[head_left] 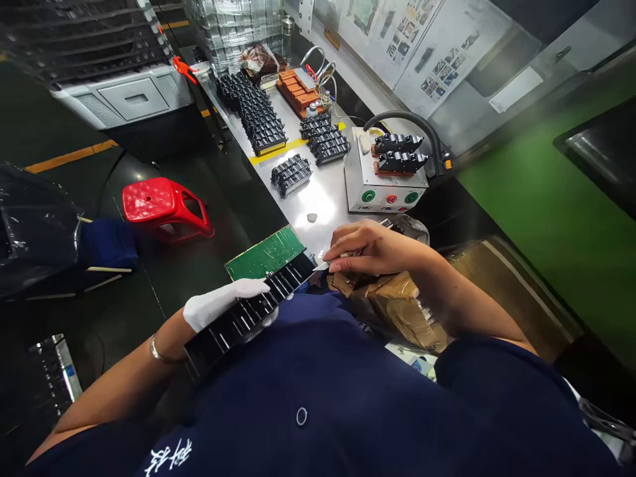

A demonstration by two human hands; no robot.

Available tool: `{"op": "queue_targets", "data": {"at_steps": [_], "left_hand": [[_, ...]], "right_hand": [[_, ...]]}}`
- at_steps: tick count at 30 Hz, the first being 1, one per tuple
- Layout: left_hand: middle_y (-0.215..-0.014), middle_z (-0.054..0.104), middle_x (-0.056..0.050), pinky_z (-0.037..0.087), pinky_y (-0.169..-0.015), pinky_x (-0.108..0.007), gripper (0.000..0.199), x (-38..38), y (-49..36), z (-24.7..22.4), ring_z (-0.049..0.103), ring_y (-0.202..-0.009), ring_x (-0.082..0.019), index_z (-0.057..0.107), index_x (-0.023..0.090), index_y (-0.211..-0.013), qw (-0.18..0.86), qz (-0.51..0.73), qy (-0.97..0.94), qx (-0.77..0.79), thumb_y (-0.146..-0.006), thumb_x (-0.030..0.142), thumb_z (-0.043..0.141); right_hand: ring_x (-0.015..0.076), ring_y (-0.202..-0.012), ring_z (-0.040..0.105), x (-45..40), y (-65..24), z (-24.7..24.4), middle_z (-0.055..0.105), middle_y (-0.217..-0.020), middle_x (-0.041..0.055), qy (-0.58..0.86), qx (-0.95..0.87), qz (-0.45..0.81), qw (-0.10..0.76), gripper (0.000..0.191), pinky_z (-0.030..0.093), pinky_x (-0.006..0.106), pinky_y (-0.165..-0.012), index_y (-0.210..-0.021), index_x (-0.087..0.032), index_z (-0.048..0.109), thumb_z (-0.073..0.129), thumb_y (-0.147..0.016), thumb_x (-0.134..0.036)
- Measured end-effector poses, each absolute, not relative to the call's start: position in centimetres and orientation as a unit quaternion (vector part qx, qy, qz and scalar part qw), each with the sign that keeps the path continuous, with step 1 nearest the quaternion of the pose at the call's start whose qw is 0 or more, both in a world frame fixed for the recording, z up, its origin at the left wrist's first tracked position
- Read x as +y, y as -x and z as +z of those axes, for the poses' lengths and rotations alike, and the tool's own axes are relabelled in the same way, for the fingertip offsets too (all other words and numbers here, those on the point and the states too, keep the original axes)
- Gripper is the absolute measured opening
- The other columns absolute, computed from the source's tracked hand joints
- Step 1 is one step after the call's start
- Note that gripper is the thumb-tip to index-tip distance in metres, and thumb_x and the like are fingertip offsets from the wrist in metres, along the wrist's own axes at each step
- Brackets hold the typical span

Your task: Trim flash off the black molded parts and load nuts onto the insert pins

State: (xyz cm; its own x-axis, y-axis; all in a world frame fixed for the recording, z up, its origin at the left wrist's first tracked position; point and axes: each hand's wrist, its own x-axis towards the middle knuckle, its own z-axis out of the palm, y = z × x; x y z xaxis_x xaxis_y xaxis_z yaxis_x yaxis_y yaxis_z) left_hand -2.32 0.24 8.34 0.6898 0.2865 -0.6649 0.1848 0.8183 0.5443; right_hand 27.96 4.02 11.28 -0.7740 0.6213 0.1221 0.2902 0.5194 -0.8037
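My left hand (233,299), in a white glove, grips a long black slotted plastic part (293,273) held slantwise in front of my chest. The thumb lies over its top face; the other fingers are mostly hidden beneath. My bare right hand (365,248) is closed around a utility knife (322,266). Its pale pointed blade sticks out by the far end of the black part; whether the two touch I cannot tell. Beyond the part, a scratched green board (268,255) lies at the bench's edge.
On the metal bench (322,228) stand rows of black ribbed parts (253,112), a smaller group (291,175), an orange fixture (301,93) and a control box (385,185) with buttons. A red stool (166,205) is at the left. Brown wrapped cartons (402,305) sit under my right arm.
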Motion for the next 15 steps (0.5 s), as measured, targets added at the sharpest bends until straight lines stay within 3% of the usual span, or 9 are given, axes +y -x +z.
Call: {"op": "queue_targets", "data": {"at_steps": [3,8,15], "left_hand": [[-0.07,0.063,-0.008,0.037,-0.048,-0.029,0.048,0.3,2.1,8.6,0.05,-0.055,-0.018,0.071,0.018,-0.091,0.86,0.029,-0.317,0.398,-0.073,0.061,0.062],[-0.068,0.062,-0.008,0.037,-0.049,-0.03,0.045,0.6,1.7,8.7,0.049,-0.055,-0.017,0.067,0.018,-0.069,0.856,0.001,-0.344,0.385,-0.074,0.063,0.06],[-0.067,0.064,-0.01,0.042,-0.055,-0.031,0.048,0.4,1.6,8.3,0.051,-0.056,-0.018,0.067,0.016,-0.061,0.848,0.008,-0.388,0.361,-0.075,0.061,0.059]], "right_hand": [[0.0108,-0.072,0.062,4.4,-27.8,11.0,0.07,-0.08,0.0049,0.277,-0.846,0.417,0.184,0.021,0.048,0.025,-0.066,-0.094,-0.016,0.076,0.068,-0.087,-0.034],[0.0112,-0.072,0.061,5.8,-27.2,10.8,0.071,-0.08,0.0055,0.289,-0.852,0.407,0.16,0.023,0.047,0.026,-0.067,-0.092,-0.015,0.077,0.068,-0.087,-0.036],[0.0108,-0.07,0.061,6.0,-27.7,11.6,0.071,-0.078,0.0054,0.242,-0.862,0.428,0.123,0.023,0.046,0.024,-0.064,-0.093,-0.015,0.077,0.067,-0.088,-0.035]]}}
